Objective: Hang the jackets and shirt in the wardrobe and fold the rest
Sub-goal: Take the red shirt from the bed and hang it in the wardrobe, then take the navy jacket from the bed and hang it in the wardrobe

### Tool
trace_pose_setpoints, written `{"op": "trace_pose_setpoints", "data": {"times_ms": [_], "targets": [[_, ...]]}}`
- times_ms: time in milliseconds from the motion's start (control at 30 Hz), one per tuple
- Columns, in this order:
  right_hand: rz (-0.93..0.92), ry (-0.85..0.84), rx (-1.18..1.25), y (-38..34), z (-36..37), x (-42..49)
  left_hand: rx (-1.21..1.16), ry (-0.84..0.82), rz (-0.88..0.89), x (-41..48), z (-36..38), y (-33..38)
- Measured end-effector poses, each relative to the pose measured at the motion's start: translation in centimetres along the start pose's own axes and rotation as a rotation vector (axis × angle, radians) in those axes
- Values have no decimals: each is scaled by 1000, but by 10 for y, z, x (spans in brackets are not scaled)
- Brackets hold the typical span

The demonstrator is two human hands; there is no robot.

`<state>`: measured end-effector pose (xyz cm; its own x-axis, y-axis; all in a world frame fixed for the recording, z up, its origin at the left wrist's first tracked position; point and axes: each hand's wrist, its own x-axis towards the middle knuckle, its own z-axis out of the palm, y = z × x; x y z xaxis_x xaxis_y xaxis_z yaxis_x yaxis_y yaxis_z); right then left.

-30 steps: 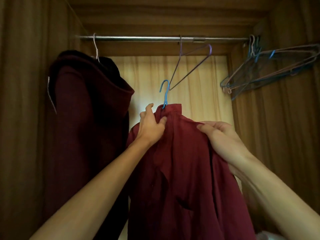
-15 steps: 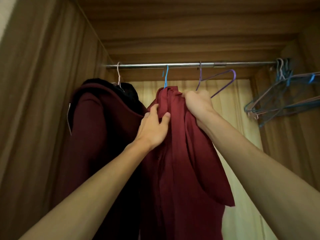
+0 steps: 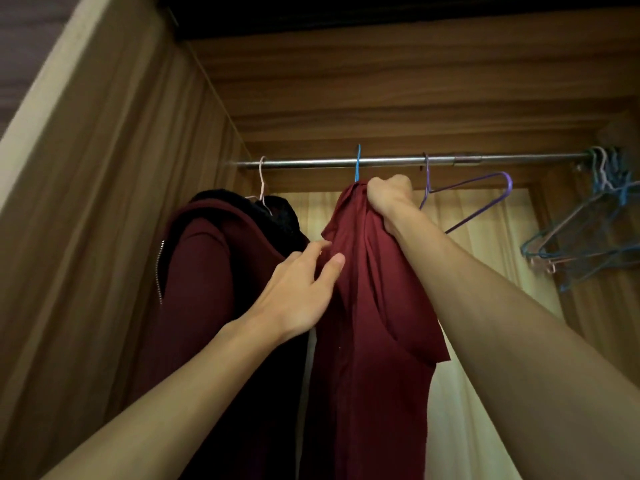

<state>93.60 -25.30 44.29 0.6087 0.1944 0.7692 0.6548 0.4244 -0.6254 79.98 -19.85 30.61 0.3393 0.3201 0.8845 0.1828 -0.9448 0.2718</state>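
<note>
Up from a second ago, the red shirt (image 3: 374, 306) now hangs by its blue hanger (image 3: 357, 164), hooked over the rail (image 3: 311, 163) just right of the maroon jacket (image 3: 204, 271). My right hand (image 3: 389, 195) is clenched on the shirt's top, while my left hand (image 3: 301, 292) lies loose-fingered against its shoulder.

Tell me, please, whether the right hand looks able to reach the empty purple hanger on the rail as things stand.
Probably yes, once it lets go. The right hand grips the top of the red shirt close beside the purple hanger, which hangs bare on the rail with nothing between them.
</note>
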Motion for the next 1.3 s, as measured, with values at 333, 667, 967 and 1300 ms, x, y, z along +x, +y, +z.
{"op": "trace_pose_setpoints", "data": {"times_ms": [333, 667, 967, 1300], "targets": [[-66, 26, -55, 26, 5, -51, 31, -32, 60, -32, -3, -6], [-27, 48, -164, 45, -48, -167, -157, -35, 131, -99, 25, -1], [38, 99, -543, 61, -157, -314, -293, -354, 72, -204, 31, 30], [223, 40, -1214, 2, -304, -489, -411, -661, 241, -319, 60, 116]]}}
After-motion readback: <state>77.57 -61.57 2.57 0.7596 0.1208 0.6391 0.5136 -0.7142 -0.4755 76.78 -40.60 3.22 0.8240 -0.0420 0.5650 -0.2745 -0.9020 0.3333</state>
